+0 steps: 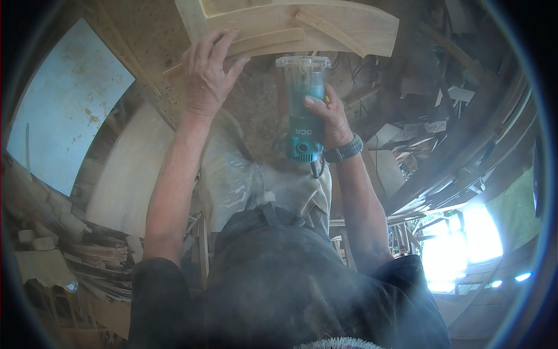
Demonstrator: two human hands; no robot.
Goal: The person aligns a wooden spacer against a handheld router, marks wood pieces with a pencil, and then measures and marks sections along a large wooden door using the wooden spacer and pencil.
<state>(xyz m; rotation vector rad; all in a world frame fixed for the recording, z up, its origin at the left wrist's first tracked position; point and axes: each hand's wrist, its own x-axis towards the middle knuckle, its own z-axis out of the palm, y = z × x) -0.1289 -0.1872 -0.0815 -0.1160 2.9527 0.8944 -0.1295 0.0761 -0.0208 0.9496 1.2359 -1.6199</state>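
I'm watching through the head view as the right hand (332,123) is gripping the teal trim router (305,110), its thumb lying across the body and its other fingers mostly hiding behind. The router's clear base (303,61) is facing the near edge of the curved wooden panel (375,30); I can't tell whether the two are touching. The left hand (210,72) is hovering or resting by the left part of a wooden strip (273,41) lying on the panel, its fingers spreading apart and clamping nothing that I'm seeing. I'm judging the step in hand to be edge routing, either starting or pausing. The next move is calling for squaring the base to the wood, steadying the panel and minding the left fingers' clearance.
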